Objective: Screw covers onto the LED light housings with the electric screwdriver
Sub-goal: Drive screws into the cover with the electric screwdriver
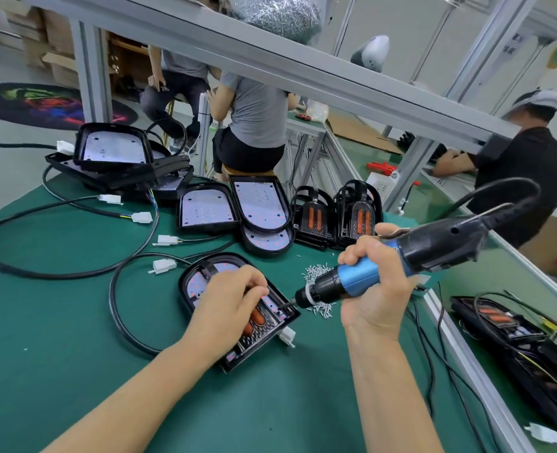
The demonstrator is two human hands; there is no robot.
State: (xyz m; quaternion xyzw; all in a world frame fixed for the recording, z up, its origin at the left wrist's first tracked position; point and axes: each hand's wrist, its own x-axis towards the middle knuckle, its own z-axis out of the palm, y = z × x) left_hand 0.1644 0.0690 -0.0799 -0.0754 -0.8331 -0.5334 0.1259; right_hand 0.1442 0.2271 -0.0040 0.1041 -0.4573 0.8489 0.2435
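A: Where's the housing?
B: LED housing [238,308] flat on the green counter [74,338], long axis running far-left to near-right, rounded end away. Cover [264,318] sits in it.
A: Grips?
B: Left hand [228,305] presses on the cover, fingers curled, pinching something I can't make out. Right hand [373,282] wraps the electric screwdriver [362,276]; bit points down-left at the housing's right rim. Loose screws [316,273] just beside.

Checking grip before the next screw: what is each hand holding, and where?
Right hand grips the electric screwdriver round its blue body. Left hand rests on the cover.
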